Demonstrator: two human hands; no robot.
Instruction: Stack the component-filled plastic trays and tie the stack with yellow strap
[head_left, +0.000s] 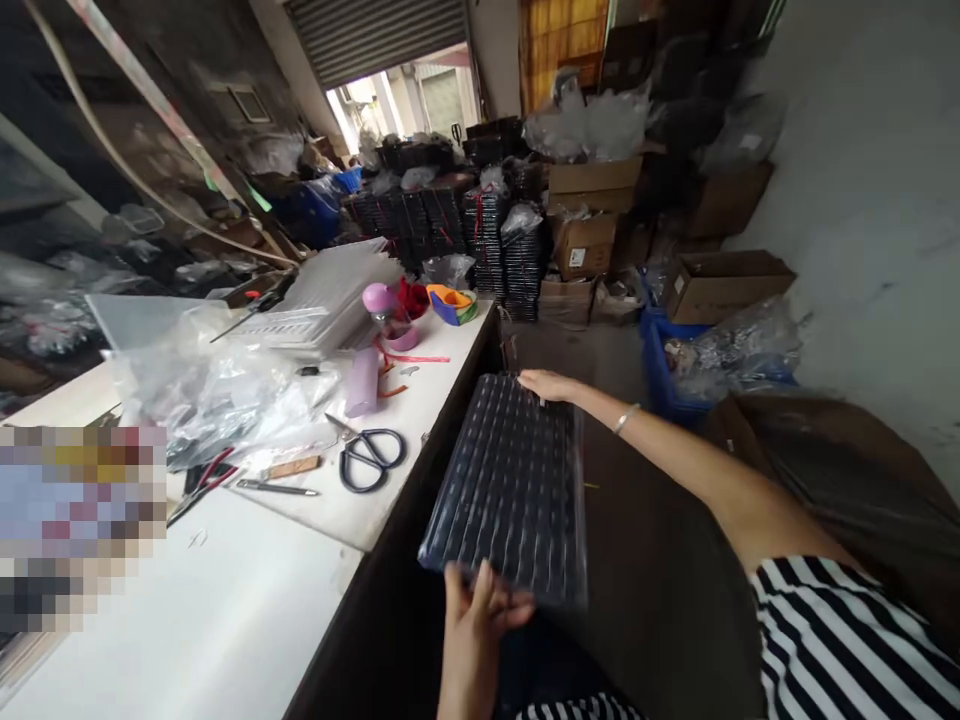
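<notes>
A dark ridged plastic tray [506, 480], with rows of small pockets and a shiny clear edge, is held tilted beside the table's long side. My left hand [484, 610] grips its near edge, with the thumb on top and the other fingers partly hidden beneath. At the far edge, my right hand [547, 387] has its fingers closed on the tray's rim. Dark-handled scissors [369, 458] lie on the white table to the left of the tray, apart from both hands.
The white table [247, 600] bears clear plastic bags [225, 385], white trays [330, 290], pliers [210, 475], a purple cylinder [363, 382] and tape rolls [452, 302]. Stacked black trays [487, 240] and cardboard boxes [589, 245] stand behind. A blue crate [660, 370] is at right.
</notes>
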